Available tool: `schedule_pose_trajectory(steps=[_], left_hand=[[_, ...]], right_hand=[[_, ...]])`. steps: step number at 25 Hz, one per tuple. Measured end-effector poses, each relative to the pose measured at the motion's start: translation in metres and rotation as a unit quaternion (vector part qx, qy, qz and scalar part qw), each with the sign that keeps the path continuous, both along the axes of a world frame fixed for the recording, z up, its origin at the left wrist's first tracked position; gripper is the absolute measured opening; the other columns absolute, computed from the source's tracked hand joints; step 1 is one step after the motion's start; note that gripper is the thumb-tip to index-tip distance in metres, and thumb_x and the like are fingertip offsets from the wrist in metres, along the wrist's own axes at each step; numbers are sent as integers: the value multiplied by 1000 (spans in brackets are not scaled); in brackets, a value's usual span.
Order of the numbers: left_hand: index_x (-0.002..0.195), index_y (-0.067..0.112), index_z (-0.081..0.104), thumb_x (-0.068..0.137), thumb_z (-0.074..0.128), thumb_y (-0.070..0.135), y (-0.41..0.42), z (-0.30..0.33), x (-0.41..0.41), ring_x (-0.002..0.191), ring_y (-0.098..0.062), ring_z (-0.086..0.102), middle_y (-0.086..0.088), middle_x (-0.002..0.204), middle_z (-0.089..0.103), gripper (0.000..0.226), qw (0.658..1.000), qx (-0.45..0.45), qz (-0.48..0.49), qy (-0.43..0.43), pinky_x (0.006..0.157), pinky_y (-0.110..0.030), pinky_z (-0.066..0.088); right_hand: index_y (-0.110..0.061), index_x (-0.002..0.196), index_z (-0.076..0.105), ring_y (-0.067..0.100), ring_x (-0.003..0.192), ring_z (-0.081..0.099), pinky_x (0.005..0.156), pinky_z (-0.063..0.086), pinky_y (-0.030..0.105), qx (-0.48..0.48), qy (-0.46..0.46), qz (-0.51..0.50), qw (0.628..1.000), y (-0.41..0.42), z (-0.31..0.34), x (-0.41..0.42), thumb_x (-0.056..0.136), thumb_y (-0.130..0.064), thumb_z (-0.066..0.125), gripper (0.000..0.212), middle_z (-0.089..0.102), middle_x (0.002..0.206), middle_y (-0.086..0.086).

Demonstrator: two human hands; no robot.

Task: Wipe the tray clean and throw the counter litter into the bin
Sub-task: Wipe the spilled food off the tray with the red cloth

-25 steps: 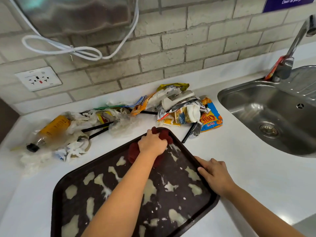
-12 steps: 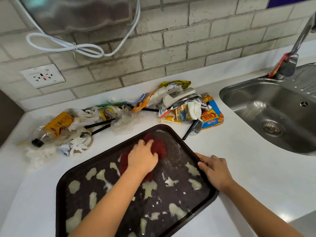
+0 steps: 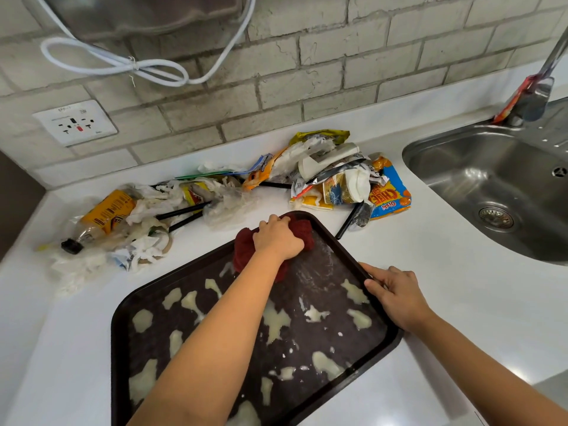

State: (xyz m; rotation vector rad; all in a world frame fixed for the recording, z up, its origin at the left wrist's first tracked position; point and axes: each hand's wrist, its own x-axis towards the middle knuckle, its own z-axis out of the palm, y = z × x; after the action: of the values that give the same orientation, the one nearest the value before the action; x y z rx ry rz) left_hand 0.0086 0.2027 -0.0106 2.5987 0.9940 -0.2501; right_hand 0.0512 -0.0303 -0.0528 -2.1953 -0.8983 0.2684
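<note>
I press the red cloth (image 3: 278, 241) with my left hand (image 3: 278, 239) bunched around it at the tray (image 3: 381, 348)'s upper corner in mid-frame, while my right hand (image 3: 396, 292) clamps the right rim, I think so the tray cannot slide.

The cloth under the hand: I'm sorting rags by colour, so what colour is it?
Dark red cloth, seen in the head view.
</note>
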Motion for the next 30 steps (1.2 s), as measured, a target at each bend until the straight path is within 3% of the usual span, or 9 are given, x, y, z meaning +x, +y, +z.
schedule_pose_trajectory(steps=[5, 10, 14, 17, 19, 23, 27, 30], left_hand=[[142, 31, 34, 80, 51, 22, -6, 10, 8, 133, -28, 30, 0, 146, 32, 65, 994, -40, -97, 45, 109, -44, 31], [139, 32, 40, 78, 51, 15, -45, 10, -27, 130, -24, 34, 2, 141, 38, 64, 975, -58, -209, 46, 107, -40, 35], [126, 32, 57, 71, 52, 11, -37, 17, -49, 118, -21, 51, 1, 132, 51, 59, 985, -96, -141, 10, 98, -33, 46], [134, 23, 50, 77, 56, 22, -9, 11, -42, 122, -26, 43, -3, 131, 46, 58, 998, 6, 11, -66, 98, -37, 43], [139, 20, 43, 80, 55, 36, 0, 3, -31, 126, -29, 35, -5, 135, 40, 62, 998, 18, 53, -41, 98, -41, 39], [138, 27, 42, 78, 55, 48, -17, 0, -5, 129, -27, 31, 0, 141, 37, 65, 999, -16, -26, -30, 103, -43, 33], [139, 29, 40, 76, 52, 65, -56, -2, -11, 128, -26, 29, 3, 141, 35, 74, 993, 30, -118, 3, 105, -47, 26], [131, 40, 47, 74, 39, 78, -78, -3, -32, 133, -27, 19, 9, 143, 28, 69, 991, 26, -133, -13, 109, -57, 10]], right_hand=[[-61, 108, 36, 17, 79, 48, 88, 30, 29, -11, -2, -8, 1000, 1, 3, -3, 94, -19, 50, 46, 49, 64, -9], [-44, 123, 52, 19, 85, 51, 92, 31, 31, -42, 0, -26, 999, 1, -1, -6, 95, -21, 48, 37, 53, 66, -8], [-47, 122, 52, 19, 88, 50, 96, 32, 33, -34, 26, -36, 998, 1, -5, -3, 95, -23, 48, 37, 55, 71, -6], [-55, 117, 43, 16, 87, 47, 94, 29, 32, -29, 32, -11, 999, 0, 0, -3, 96, -19, 45, 42, 54, 70, -16], [-58, 115, 38, 16, 86, 46, 95, 29, 32, -32, 26, -8, 999, 0, 1, -3, 97, -19, 42, 43, 53, 69, -16], [-58, 117, 41, 20, 89, 49, 97, 31, 33, -19, 17, -23, 999, 0, -7, 0, 99, -22, 37, 41, 60, 77, 1], [-44, 124, 53, 22, 89, 51, 96, 30, 33, -31, 15, -32, 999, 0, -10, 0, 98, -29, 33, 35, 59, 80, 7], [-41, 125, 54, 24, 92, 53, 95, 31, 32, -32, 12, -35, 999, 0, -12, 2, 96, -34, 34, 35, 61, 82, 9]])
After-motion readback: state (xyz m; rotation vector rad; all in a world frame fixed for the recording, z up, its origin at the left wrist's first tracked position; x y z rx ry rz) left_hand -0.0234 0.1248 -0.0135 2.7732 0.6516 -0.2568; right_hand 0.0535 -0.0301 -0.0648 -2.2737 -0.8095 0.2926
